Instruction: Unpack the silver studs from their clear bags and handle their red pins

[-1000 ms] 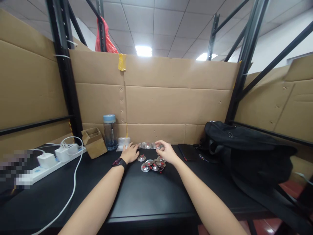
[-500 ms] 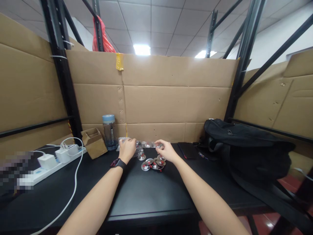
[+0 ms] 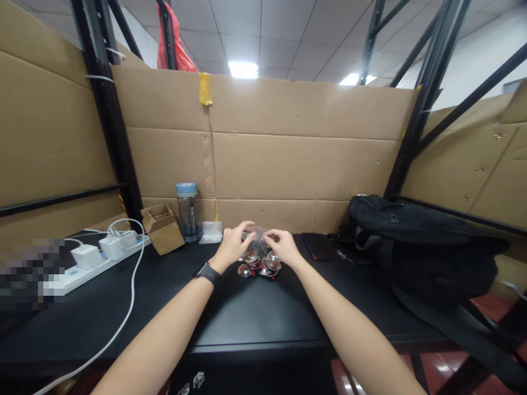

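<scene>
Between my two hands is a thin clear plastic bag (image 3: 258, 237). My left hand (image 3: 234, 244), with a dark watch on its wrist, is closed on the bag's left side with thumb and fingers. The right side of the bag is pinched by my right hand (image 3: 284, 247). Just below and in front of the hands, small silver finger cymbals (image 3: 265, 271) with red loops lie in a heap on the black table (image 3: 255, 312). The fingers hide some of them. Left of my left hand, a clear plastic packet (image 3: 212, 232) lies near the cardboard wall.
A water bottle (image 3: 188, 215) and a small cardboard box (image 3: 163, 230) stand at the back left. A white power strip (image 3: 88, 274) with a cable (image 3: 134, 291) runs along the left. A black flat case (image 3: 317, 247) and a black bag (image 3: 424, 258) lie right.
My left hand has moved right, away from the clear packet, to meet the right hand. Shiny pieces strung out behind the hands are now nearer the heap. The view has tilted down slightly.
</scene>
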Action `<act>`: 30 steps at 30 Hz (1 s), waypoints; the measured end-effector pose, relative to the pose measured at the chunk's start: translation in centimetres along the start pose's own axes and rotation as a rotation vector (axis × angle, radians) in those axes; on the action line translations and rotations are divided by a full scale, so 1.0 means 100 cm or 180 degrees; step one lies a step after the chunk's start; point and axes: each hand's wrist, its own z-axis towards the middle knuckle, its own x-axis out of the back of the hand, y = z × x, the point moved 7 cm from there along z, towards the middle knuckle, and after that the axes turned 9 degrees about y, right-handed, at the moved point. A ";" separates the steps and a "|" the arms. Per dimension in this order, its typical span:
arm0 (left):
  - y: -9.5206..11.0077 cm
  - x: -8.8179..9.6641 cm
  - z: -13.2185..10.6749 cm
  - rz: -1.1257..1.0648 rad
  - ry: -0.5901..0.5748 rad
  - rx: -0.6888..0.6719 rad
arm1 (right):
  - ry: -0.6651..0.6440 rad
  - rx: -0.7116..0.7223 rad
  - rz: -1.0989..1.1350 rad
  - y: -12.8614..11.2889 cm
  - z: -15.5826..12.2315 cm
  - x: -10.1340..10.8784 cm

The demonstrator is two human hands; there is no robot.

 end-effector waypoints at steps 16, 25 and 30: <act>-0.017 -0.006 0.001 -0.1961 0.0437 0.1098 | 0.0242 -0.0041 0.1005 -0.019 0.001 0.007; 0.007 0.024 0.001 -0.0778 0.0802 0.0430 | 0.0301 -0.0381 0.0828 -0.008 0.001 0.011; 0.051 0.014 -0.010 0.0511 -0.0238 -0.1139 | 0.0003 -0.0716 0.1073 0.005 -0.003 -0.001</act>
